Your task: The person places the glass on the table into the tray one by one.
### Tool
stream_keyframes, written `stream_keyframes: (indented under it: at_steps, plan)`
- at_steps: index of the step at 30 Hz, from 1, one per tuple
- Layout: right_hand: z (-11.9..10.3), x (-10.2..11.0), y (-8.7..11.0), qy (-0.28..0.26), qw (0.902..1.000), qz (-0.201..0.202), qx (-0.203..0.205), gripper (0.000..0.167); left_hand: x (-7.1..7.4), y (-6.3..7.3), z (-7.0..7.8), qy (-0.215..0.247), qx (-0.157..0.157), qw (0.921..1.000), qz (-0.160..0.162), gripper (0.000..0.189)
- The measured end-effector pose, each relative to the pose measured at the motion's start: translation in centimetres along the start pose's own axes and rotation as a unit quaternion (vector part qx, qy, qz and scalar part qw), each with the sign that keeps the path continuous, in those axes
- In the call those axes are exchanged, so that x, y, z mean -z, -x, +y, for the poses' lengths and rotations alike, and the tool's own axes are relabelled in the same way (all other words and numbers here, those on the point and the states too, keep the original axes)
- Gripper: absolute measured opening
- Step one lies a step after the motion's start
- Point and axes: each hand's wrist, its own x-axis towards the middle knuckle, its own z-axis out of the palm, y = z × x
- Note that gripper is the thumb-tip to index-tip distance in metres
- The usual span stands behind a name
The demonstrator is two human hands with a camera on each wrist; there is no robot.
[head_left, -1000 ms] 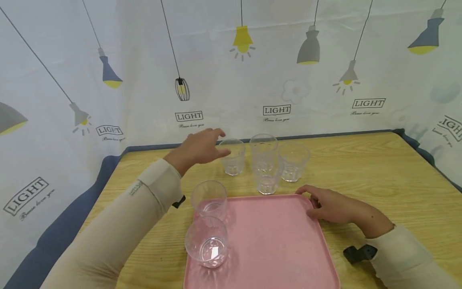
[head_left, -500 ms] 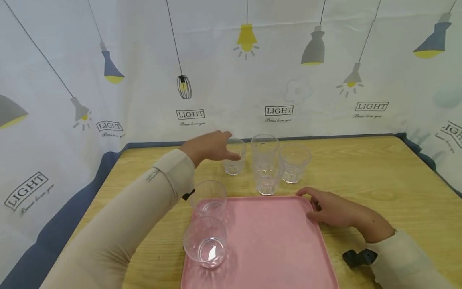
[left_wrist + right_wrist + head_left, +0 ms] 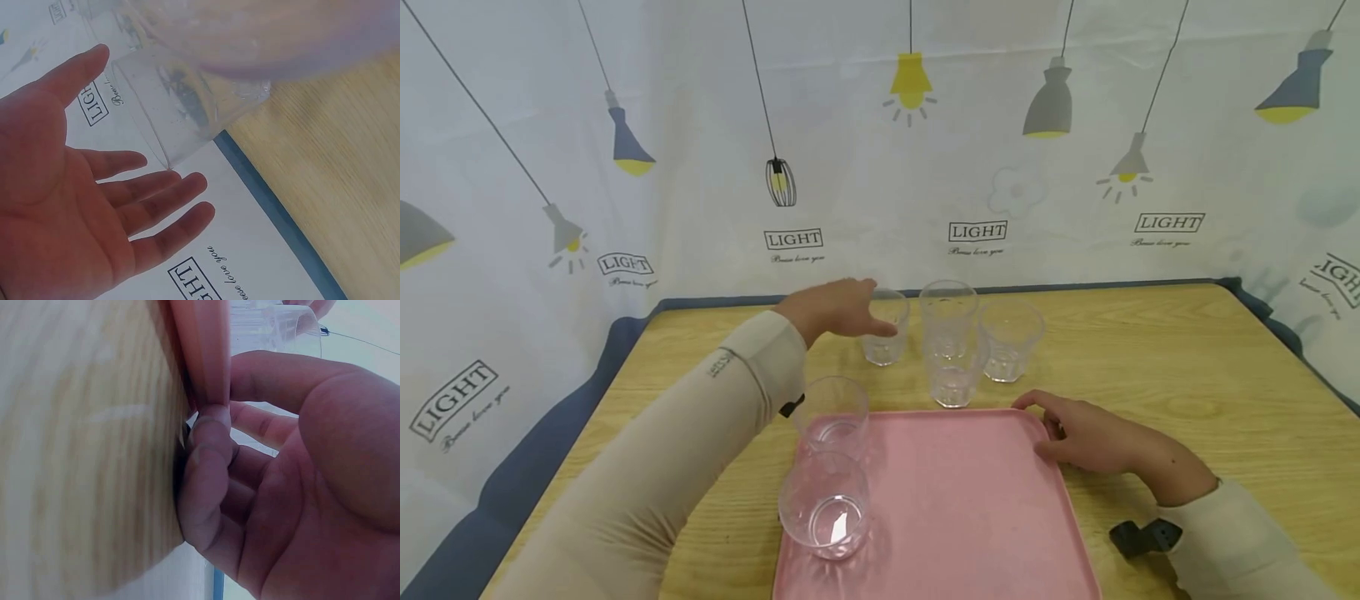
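Observation:
My left hand (image 3: 842,310) reaches round the rim of a clear plastic tumbler (image 3: 884,348) at the back of the table. In the left wrist view its thumb and fingers are spread, with the tumbler's rim (image 3: 147,119) between them and the fingertips right at it. My right hand (image 3: 1093,435) grips the far right corner of the pink tray (image 3: 970,492), thumb over the edge and fingers curled below, as the right wrist view shows. Two more clear tumblers stand along the tray's left side, a farther one (image 3: 833,433) and a nearer one (image 3: 827,521).
Just beyond the tray stand three other clear tumblers: a rear one (image 3: 948,304), a front one (image 3: 953,390) and a right one (image 3: 1011,342). They overlap in the head view. Behind the wooden table (image 3: 1187,358) hangs a white lamp-print cloth (image 3: 865,183).
My left hand has moved right, bringing its thumb and fingers around the back left tumbler. My right hand stays at the tray corner, and the tumblers keep their places.

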Motion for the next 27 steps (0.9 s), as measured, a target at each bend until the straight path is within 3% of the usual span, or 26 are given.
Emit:
stream_keyframes:
  at_steps: [10, 21, 27]
  plan:
    - [0.17, -0.05, 0.01, -0.003, 1.0, 0.001, -0.006, 0.05, -0.11, -0.04, 0.35, -0.012, -0.009, 0.9999, 0.008, 0.088]
    - [0.3, -0.13, -0.1, 0.005, 1.0, 0.001, 0.001, 0.05, -0.26, 0.05, 0.51, -0.061, 0.009, 0.9975, 0.036, 0.087]
    - [0.24, -0.11, -0.09, 0.006, 1.0, 0.004, 0.001, 0.049, -0.21, 0.24, 0.66, -0.074, 0.012, 0.9969, 0.022, 0.087]
